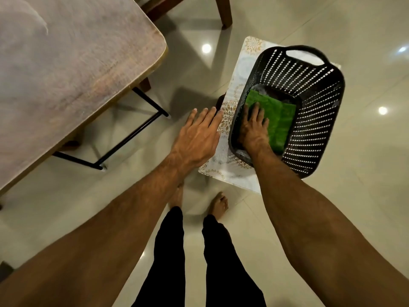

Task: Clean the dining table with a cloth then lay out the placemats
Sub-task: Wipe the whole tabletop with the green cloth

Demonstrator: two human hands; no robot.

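Note:
A folded green cloth (277, 117) lies on the bottom of a black slotted plastic basket (314, 107). My right hand (253, 127) reaches down into the basket and rests flat on the cloth's left part, fingers spread. My left hand (198, 134) hovers open, fingers straight, just left of the basket near the edge of the patterned white cover (223, 160) under it. The dining table (66, 69), wooden under a clear sheet, fills the upper left. No placemats show in view.
The basket stands on a small stool draped with the patterned cover. A black metal table brace (132, 131) runs under the table's corner. A wooden chair leg (224, 12) stands at the top. Glossy tiled floor surrounds my bare feet (218, 206).

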